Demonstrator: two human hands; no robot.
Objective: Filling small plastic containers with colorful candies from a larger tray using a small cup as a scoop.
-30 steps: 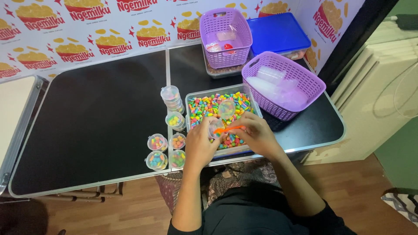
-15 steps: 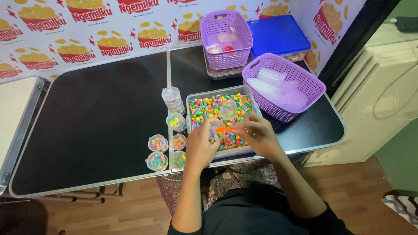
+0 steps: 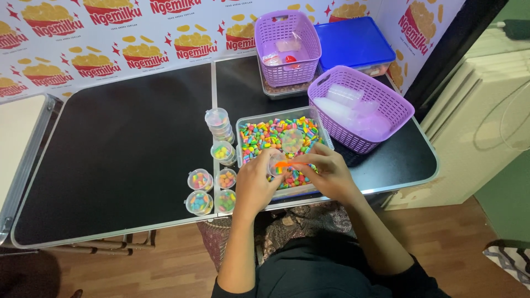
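Our left hand (image 3: 255, 185) curled around a small clear cup (image 3: 276, 164), holding it over the near end of the clear tray (image 3: 241, 126), while our right hand (image 3: 327, 175) pinched an orange scoop (image 3: 284, 164) at the cup's mouth. We could not make out how full the cup was, since our fingers covered most of it. The tray sat on the black desk (image 3: 110, 160) and was heaped with small multicoloured candies (image 3: 265, 134); another clear cup (image 3: 291, 138) lay among them.

Just left of the tray stood a short stack of lidded cups (image 3: 218, 124) and a single filled one (image 3: 222, 152), and nearer the desk's front edge four more filled cups (image 3: 210, 190) clustered together, each showing the same coloured pieces.

To the right, a purple basket (image 3: 386, 105) held clear plastic containers, hard to count through the glare. Behind it, a second purple basket (image 3: 287, 52) held something red and pale that we could not identify, beside a box with a blue lid (image 3: 353, 41).

Both forearms reached forward from the bottom of the view, wrists bent inward so that our hands met over the tray.
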